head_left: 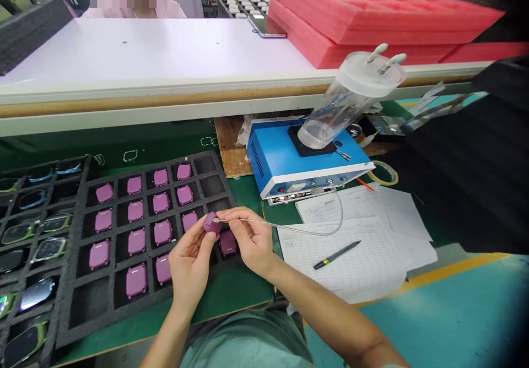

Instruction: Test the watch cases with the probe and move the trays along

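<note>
Left hand (pixel 190 264) pinching purple watch case (pixel 212 223) | right hand (pixel 252 241) pinching clear tube (pixel 289 227) | form (pixel 351 280) text illegible

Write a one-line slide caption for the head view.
Left hand holds a purple rounded watch case; right hand holds a thin clear tube to it.

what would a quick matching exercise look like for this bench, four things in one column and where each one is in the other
Things:
1. purple case
2. thin clear tube
3. clear plastic canister
4. black pen

Places:
A. lying on the paper forms
B. held in the left hand
C. tilted on top of the blue box
D. pinched in the right hand

Pairs: 1-B, 2-D, 3-C, 4-A
</note>
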A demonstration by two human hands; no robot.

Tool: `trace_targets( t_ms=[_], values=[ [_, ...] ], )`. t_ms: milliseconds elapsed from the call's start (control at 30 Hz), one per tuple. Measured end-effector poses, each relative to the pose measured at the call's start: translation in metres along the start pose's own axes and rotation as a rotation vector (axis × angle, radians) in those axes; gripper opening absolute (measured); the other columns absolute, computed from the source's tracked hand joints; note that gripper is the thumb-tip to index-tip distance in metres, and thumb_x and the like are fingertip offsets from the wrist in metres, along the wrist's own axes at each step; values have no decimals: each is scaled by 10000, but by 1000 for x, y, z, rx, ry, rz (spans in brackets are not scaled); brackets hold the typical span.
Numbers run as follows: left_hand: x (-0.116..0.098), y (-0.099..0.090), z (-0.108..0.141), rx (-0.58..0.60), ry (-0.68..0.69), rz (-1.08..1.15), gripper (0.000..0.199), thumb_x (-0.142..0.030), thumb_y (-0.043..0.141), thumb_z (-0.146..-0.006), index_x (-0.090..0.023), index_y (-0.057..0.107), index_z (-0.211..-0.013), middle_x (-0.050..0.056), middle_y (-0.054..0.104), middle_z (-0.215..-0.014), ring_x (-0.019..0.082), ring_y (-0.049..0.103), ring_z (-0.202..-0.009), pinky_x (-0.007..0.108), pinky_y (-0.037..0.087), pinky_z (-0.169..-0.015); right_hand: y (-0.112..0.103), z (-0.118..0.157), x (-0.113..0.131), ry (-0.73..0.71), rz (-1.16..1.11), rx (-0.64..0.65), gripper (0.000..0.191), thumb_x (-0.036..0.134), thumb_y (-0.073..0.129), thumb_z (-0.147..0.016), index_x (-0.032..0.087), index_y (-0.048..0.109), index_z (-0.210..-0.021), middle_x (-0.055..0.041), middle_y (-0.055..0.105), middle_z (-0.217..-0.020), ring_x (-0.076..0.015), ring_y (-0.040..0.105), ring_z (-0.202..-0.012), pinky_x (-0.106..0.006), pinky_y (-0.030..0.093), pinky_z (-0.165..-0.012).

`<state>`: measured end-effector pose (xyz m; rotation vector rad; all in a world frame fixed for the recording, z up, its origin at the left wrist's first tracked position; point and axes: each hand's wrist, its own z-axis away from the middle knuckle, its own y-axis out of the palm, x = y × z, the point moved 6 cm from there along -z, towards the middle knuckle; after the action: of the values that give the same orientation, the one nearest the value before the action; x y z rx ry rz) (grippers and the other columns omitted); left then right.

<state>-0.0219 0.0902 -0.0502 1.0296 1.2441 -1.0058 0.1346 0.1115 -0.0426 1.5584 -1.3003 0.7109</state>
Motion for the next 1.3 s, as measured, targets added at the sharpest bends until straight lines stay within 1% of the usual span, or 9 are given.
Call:
trace_targets(
  t_ms=[300,433,533,600,833,933,1067,1167,1300],
  values=[
    [-1,1,1,0,-1,0,381,-399,868,-849,-238,816,-1190,72,811,-1202,197,801,-1060,264,648,-948,0,0,-1,5,3,0,158,200,619,-1041,252,767,-1059,-52,782,-1065,-174,767,-1056,-309,631,-957],
    [1,-1,1,-14,-22,-28,437,-434,870,-837,-211,810,-1207,99,800,-1232,230,795,-1087,317,648,-981,0,0,-1,5,11,-5,146,218,619,-1042,241,763,-1043,-58,785,-1058,-178,769,-1053,-311,637,-946],
    [1,-1,1,-19,-39,-47,479,-470,869,-828,-190,806,-1212,122,789,-1254,268,789,-1105,382,649,-1005,0,0,-1,11,34,-10,142,258,620,-1044,233,758,-1025,-69,790,-1049,-191,773,-1042,-331,646,-937],
    [1,-1,1,-19,-43,-53,484,-475,866,-829,-187,805,-1213,125,787,-1260,278,787,-1113,402,647,-1015,0,-1,0,15,48,-12,149,282,620,-1044,233,757,-1012,-73,793,-1043,-197,774,-1032,-342,651,-928],
    [-1,-2,1,-14,-15,-37,433,-428,870,-839,-210,810,-1209,101,799,-1234,238,795,-1088,331,648,-990,0,-1,1,19,76,-12,172,313,612,-1047,235,754,-991,-74,795,-1028,-203,775,-1027,-355,652,-929],
    [-2,-1,1,-15,-13,-28,426,-420,874,-838,-215,811,-1206,96,802,-1225,231,795,-1086,315,648,-981,0,-2,3,12,71,-7,159,291,614,-1047,234,756,-1003,-72,795,-1036,-198,776,-1028,-345,650,-928],
    [-2,0,1,-17,-9,-28,435,-429,879,-830,-209,813,-1200,97,805,-1215,231,796,-1084,315,644,-987,0,-2,3,7,41,-2,147,245,616,-1043,236,761,-1016,-69,790,-1041,-191,776,-1035,-331,646,-924],
    [-2,-1,1,-17,-15,-30,438,-433,879,-828,-204,812,-1196,100,803,-1223,234,792,-1098,317,645,-989,0,-2,3,4,51,-2,149,261,616,-1044,232,759,-1012,-73,789,-1038,-195,777,-1033,-338,649,-923],
    [0,-1,1,-21,-38,-53,487,-472,869,-827,-184,802,-1213,122,791,-1252,265,787,-1112,380,646,-1017,0,-2,3,13,82,-5,174,309,608,-1049,232,752,-988,-79,790,-1024,-203,776,-1029,-354,651,-933]
  ],
)
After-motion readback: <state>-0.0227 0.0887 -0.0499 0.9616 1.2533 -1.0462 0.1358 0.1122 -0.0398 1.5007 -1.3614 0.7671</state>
